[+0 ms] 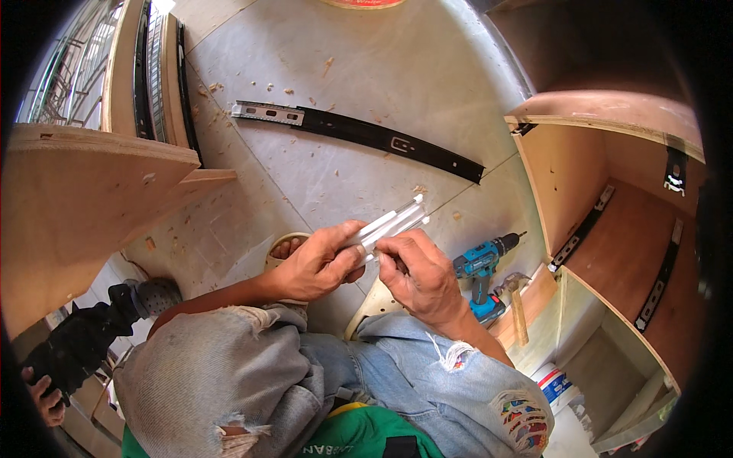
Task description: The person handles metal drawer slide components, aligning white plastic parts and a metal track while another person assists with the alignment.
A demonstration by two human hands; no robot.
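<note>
My left hand [317,263] is wrapped round a short bundle of slim white strips [393,221] with shiny metallic edges; its exact kind I cannot make out. The bundle tilts up to the right, above my knees. My right hand [421,278] is closed, thumb and fingertips pinched at the bundle's near end. What lies under those fingertips is hidden. Beyond both hands, a black drawer slide [366,137] with a silver end lies across the tiled floor.
A teal cordless drill [479,267] and a hammer [519,309] lie at right, beside an open wooden cabinet [569,179] with slides fitted inside. Wooden panels [92,206] stand at left. Another person's hand [47,401] is by a black tool [80,336]. Wood shavings dot the floor.
</note>
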